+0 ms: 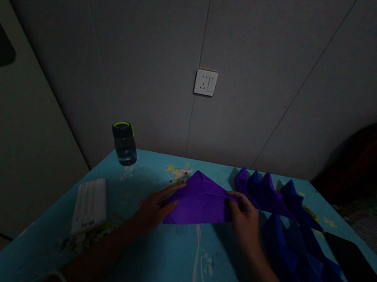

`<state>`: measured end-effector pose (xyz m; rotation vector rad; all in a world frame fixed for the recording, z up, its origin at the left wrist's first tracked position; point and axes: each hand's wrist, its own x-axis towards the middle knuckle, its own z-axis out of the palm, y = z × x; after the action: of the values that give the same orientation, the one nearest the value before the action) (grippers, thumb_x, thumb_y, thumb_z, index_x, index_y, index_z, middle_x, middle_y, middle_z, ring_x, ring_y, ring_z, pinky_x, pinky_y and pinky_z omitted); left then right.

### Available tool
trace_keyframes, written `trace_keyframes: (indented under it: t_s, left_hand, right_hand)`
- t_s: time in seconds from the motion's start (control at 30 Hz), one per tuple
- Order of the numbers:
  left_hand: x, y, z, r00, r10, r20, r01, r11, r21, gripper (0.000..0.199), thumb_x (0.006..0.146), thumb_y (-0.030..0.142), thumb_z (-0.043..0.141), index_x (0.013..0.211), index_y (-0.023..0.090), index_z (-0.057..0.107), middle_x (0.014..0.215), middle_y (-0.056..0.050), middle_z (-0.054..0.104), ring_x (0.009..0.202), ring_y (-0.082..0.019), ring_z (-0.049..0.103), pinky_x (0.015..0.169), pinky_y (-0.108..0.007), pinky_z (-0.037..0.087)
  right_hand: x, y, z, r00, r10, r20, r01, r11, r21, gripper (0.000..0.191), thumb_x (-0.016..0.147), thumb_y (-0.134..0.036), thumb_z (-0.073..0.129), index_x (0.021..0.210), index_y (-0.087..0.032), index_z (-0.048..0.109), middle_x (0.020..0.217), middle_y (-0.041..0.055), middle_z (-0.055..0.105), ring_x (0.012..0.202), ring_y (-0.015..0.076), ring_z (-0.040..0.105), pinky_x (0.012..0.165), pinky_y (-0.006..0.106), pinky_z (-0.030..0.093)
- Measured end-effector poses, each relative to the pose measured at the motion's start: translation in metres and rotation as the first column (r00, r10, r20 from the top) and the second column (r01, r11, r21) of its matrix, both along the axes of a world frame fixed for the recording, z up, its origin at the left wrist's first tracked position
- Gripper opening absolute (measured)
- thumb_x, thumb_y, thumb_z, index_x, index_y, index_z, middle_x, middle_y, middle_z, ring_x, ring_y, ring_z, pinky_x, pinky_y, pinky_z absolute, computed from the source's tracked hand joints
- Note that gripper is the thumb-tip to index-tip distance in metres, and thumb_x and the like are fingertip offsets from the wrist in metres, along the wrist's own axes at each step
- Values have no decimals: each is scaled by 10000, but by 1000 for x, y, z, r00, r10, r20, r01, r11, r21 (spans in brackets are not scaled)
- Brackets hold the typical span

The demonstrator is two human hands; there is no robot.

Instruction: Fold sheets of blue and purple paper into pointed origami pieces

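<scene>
A bright purple, folded sheet of paper is in the middle of the frame, over a light blue, flower-patterned counter; I cannot tell if its bottom edge touches down. The left hand has its grip on the left side of the sheet, with the thumb on top. The right hand has its grip pinched on the right end. The sheet has creases and a point at the top, but it looks quite flat, so I think it is only part done. At the right of the frame sit a back row of pointy purple and blue paper shapes and a front row of pointy dark blue paper shapes. Those stand up in peaks and look all done. The sheet is not yet shaped like them, so some shaping seems left. How many folds, I cannot tell.
</scene>
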<state>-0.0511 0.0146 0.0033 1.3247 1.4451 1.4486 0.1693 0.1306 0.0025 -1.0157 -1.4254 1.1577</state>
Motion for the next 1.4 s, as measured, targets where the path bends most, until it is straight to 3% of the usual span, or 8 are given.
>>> trace_keyframes:
  t_s: [0.17,0.3,0.43,0.6,0.77,0.93,1.13,1.4]
  left_hand:
    - [-5,-5,3,993,-24,-115,22,1000,-20,359,841,326,587,1166,217,693,1094,-37,723,842,-182,650,737,-284,531]
    - [-7,-4,3,996,-15,90,17,1000,-15,393,779,366,659,1122,181,712,994,-53,734,700,-153,621,598,-238,485]
    - [-8,-2,-1,928,-100,359,81,994,69,519,724,457,727,1166,188,688,1021,-80,719,689,-159,626,620,-267,503]
    - [-8,-5,-3,882,-240,405,190,969,160,638,655,388,816,1246,232,632,1077,-71,692,805,-172,635,699,-259,501]
    - [-8,-9,-5,940,-217,264,204,976,76,794,615,352,846,1339,220,547,1057,-65,681,790,-157,613,651,-217,478]
    - [-10,-6,-10,983,-178,-39,179,984,24,580,746,300,733,1296,188,587,1096,-87,700,842,-195,653,755,-289,518]
    - [-13,-5,-8,841,-106,-530,211,967,142,556,805,123,479,1338,263,550,1260,-74,653,1085,-241,632,962,-393,470]
    - [-9,-13,1,801,-200,-565,293,953,79,566,862,189,483,1425,240,443,1176,-99,656,1026,-237,619,924,-374,475]
  right_hand:
    - [0,2,2,990,26,-142,-50,984,-170,284,669,-396,738,843,-173,714,658,-2,641,545,147,523,496,240,370]
    - [-2,1,6,963,70,-262,-137,959,-248,301,618,-370,790,845,-178,736,701,19,690,575,164,571,530,253,407]
    - [-3,-1,10,930,109,-350,-217,933,-286,361,623,-351,794,935,-174,747,763,46,713,590,167,588,540,264,435]
    - [-2,-2,13,880,144,-453,-293,915,-277,417,659,-339,795,1046,-207,712,875,42,720,702,168,626,625,263,481]
    - [-2,2,10,898,131,-419,-238,947,-215,535,684,-378,790,1166,-201,641,845,36,702,652,154,608,590,257,467]
    - [0,5,6,933,62,-354,-135,973,-186,550,680,-415,782,1159,-192,630,750,11,669,607,157,587,550,257,435]
    - [3,3,6,981,-20,-191,-9,989,-150,491,694,-415,739,1118,-184,651,721,3,659,584,159,565,531,260,421]
    - [5,6,6,988,-105,-116,89,986,-139,473,712,-416,714,1122,-187,667,847,46,716,682,205,638,593,298,492]
